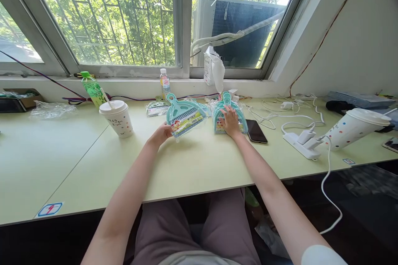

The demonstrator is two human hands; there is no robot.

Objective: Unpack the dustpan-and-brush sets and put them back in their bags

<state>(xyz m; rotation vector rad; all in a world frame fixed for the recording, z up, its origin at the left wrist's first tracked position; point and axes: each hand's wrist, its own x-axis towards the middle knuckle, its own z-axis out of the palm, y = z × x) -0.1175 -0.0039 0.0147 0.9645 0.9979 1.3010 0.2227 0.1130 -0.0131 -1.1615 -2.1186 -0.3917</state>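
Observation:
My left hand [161, 133] grips the lower left edge of a teal dustpan set [184, 112] in clear wrap, with a colourful label and bristles along its front; it is tilted above the table. On the right, my right hand [230, 121] lies with fingers spread on another wrapped teal dustpan set [241, 112], whose handle points toward the window. Behind the left set, a further wrapped brush set [156, 108] rests on the table.
A lidded paper cup [117, 119] and green bottle [93, 91] stand left. A small bottle [164, 83] and tissue pack [213, 67] are by the window. To the right are a phone [256, 131], power strip [301, 145], cables and a tilted cup [354, 129].

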